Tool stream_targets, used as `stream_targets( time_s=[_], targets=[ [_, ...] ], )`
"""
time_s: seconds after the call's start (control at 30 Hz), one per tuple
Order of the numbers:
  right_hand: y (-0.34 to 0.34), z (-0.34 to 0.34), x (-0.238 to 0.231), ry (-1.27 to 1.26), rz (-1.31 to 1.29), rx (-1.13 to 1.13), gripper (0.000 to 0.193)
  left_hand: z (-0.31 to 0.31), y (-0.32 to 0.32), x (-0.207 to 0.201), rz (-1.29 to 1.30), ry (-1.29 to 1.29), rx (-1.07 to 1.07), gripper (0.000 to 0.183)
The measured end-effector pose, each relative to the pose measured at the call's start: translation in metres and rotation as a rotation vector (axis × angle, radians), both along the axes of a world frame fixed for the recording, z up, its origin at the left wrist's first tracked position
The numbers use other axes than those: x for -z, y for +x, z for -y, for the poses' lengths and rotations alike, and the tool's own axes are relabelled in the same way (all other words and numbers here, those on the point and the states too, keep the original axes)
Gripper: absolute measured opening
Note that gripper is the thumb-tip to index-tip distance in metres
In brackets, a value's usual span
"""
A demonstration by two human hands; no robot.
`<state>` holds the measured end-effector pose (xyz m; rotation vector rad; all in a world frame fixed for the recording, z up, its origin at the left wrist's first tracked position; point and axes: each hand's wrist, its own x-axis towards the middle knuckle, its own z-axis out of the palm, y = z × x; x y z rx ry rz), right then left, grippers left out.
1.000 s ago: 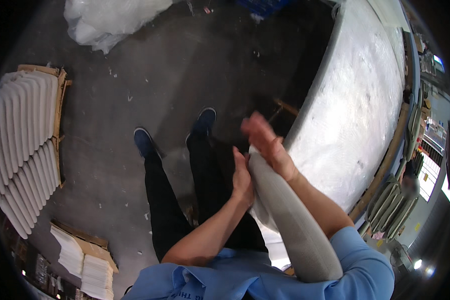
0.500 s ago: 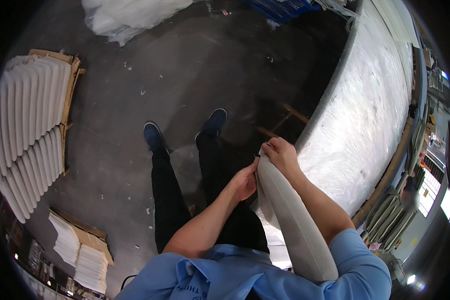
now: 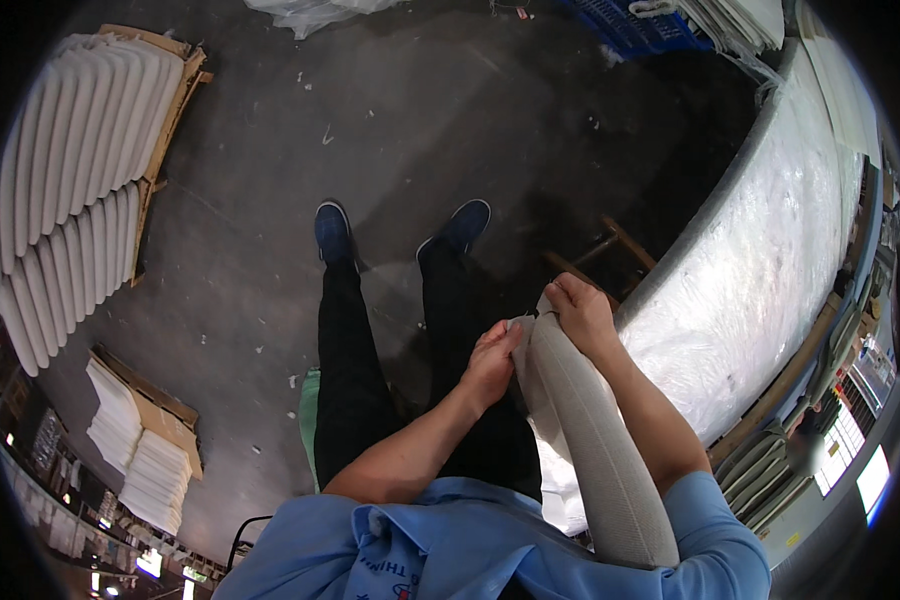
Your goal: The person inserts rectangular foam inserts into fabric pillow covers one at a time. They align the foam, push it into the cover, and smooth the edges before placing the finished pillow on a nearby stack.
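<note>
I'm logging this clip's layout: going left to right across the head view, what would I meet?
Stacked pale padded pieces, left blue shoe, left hand, right hand, large plastic-wrapped block. The grey fabric-covered piece overlaps the hands' span, so it is left out.

The right hand (image 3: pixel 582 310) partly hides the grey pad (image 3: pixel 607 450); a leg (image 3: pixel 346 370), what may be green cloth (image 3: pixel 309 425).

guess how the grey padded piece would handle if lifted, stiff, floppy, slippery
The grey padded piece likely stays fairly stiff, since it keeps a smooth curve up to the blue shirt. Its fabric edge at the left hand may flop, as it looks thin and loose. The weave looks textured, so it may not be very slippery.
</note>
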<state>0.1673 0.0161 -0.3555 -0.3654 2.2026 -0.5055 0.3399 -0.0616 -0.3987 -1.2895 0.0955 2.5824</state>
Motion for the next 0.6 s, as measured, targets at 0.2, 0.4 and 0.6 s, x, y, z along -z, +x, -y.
stream_targets(
  time_s=[0.2, 0.4, 0.6],
  targets=[
    [-0.001, -0.014, 0.022, 0.050, 0.083, 0.167, 0.033, -0.019, -0.031, 0.000, 0.161, -0.139, -0.053, 0.019],
    [0.006, -0.018, 0.028, 0.103, -0.032, 0.298, 0.041, -0.028, -0.062, 0.010, 0.271, -0.323, -0.005, 0.027],
    [0.000, -0.026, 0.034, 0.103, -0.056, 0.309, 0.044, -0.028, -0.080, 0.022, 0.261, -0.497, 0.262, 0.024]
  ],
)
